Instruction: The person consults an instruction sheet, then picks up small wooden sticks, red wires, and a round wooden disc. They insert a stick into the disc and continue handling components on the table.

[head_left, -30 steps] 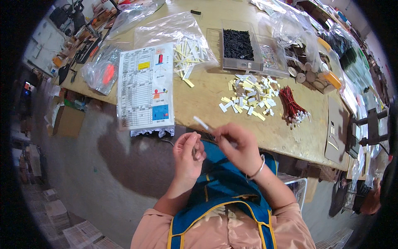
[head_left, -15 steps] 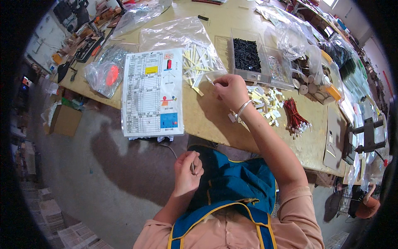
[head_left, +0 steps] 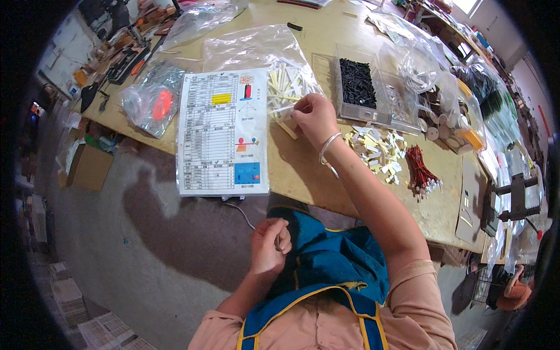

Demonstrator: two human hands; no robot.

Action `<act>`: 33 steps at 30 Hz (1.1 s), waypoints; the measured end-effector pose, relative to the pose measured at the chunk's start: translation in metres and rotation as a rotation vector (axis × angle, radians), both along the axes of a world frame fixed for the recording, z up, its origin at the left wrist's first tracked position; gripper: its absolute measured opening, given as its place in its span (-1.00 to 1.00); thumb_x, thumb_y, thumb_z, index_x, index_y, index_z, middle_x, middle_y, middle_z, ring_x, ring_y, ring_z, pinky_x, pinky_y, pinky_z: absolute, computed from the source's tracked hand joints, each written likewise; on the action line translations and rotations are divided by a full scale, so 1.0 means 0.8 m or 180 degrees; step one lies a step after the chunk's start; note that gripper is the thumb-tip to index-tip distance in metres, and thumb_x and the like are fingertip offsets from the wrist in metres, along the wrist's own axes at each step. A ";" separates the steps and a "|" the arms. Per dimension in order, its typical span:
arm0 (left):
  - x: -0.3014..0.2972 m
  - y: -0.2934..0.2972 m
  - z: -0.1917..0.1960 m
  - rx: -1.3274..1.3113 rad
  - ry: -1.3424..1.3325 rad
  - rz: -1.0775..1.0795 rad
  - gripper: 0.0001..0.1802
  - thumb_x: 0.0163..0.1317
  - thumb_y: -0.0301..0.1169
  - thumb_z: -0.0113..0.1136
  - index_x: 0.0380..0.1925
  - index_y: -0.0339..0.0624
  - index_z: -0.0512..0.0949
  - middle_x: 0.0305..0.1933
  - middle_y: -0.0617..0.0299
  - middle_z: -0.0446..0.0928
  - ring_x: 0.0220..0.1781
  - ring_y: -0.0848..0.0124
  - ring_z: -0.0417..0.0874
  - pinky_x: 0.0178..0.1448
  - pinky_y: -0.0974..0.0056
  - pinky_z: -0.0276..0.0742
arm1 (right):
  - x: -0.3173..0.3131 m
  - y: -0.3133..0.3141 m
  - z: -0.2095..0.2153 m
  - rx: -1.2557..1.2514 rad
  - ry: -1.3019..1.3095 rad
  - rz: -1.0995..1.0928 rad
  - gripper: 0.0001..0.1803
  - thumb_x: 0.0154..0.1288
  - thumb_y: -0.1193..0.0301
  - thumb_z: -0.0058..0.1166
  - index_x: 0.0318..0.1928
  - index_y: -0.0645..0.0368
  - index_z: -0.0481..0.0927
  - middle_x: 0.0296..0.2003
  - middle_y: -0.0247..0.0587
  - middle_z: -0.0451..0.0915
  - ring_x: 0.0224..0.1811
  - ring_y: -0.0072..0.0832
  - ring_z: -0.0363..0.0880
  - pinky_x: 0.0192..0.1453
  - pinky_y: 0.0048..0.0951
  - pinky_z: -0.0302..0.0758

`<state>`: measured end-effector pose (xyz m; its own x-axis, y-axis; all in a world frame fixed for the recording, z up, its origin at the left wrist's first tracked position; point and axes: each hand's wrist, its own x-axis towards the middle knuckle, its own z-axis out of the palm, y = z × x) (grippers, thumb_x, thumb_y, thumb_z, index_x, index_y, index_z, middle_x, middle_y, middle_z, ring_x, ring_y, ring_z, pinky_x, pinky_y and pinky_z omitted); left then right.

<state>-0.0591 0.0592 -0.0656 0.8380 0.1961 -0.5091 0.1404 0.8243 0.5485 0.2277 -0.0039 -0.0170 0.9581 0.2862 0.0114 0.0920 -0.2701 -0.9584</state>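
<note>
Right hand (head_left: 314, 118) pinches one pale strip (head_left: 282, 109) from the pile (head_left: 289, 87) on the counter (head_left: 303, 169), left hand (head_left: 269, 245) grips a thin wire (head_left: 242, 213) closed, so many strips seem left.

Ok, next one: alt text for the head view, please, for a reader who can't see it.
A person's right hand reaches across a wooden workbench and pinches a pale yellow strip at a pile beside a clear plastic bag. The left hand stays near the lap, holding a thin wire. A printed sheet lies alongside.
</note>
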 end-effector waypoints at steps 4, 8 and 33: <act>-0.003 -0.001 0.000 0.0026 0.0047 -0.0037 -0.88 0.39 -0.37 0.15 -0.28 -0.17 0.57 -0.55 0.34 0.39 -0.62 0.51 0.36 -0.58 0.39 0.19 | -0.002 0.010 0.015 -0.0412 -0.0356 0.0093 -0.76 0.16 0.36 0.26 -0.25 0.27 0.75 -0.34 0.08 0.73 -0.38 -0.19 0.74 -0.19 -0.26 0.63; -0.003 0.003 -0.003 -0.0009 0.0055 -0.0026 -0.87 0.38 -0.35 0.17 -0.27 -0.17 0.56 -0.55 0.37 0.37 -0.60 0.52 0.35 -0.56 0.40 0.18 | -0.024 -0.001 0.030 -0.1010 -0.1370 0.0393 -0.78 0.22 0.37 0.24 -0.25 0.29 0.73 -0.38 0.01 0.71 -0.41 -0.20 0.70 -0.25 -0.28 0.60; 0.067 0.152 0.053 0.0580 -0.0339 0.1063 -0.71 0.35 -0.12 0.12 -0.29 -0.13 0.51 -0.56 0.34 0.32 -0.69 0.54 0.17 -0.59 0.39 0.09 | -0.145 -0.014 0.019 -0.0102 -0.0414 0.0774 -0.56 0.25 0.36 0.26 0.08 0.33 0.59 -0.13 0.10 0.71 -0.13 -0.13 0.74 0.00 -0.25 0.65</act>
